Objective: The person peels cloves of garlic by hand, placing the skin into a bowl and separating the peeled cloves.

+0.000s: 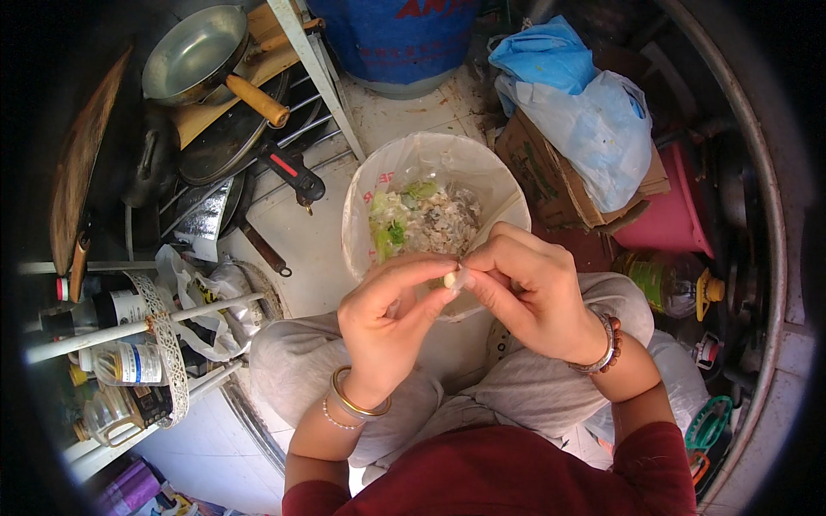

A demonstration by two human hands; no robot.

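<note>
Between the fingertips of both hands is a small pale garlic clove [450, 280] with a thin papery skin partly off it. My left hand [393, 309] pinches the clove between thumb and forefinger. On its right side, my right hand [526, 290] pinches the loose skin, its fingers touching or nearly touching the left ones. Both hands are over the near rim of a round bin lined with a whitish plastic bag [355, 219]. Inside the bin lie papery peelings [445, 226] and green leaf scraps [385, 238]. The hands hide part of the near rim.
At left, a metal rack holds a wooden-handled pan [197, 55], lids and several bottles [122, 363]. A blue container [406, 39] stands behind the bin. At right are a cardboard box [539, 171] with plastic bags [594, 122] on it, a pink tub [674, 206] and an oil bottle [664, 280].
</note>
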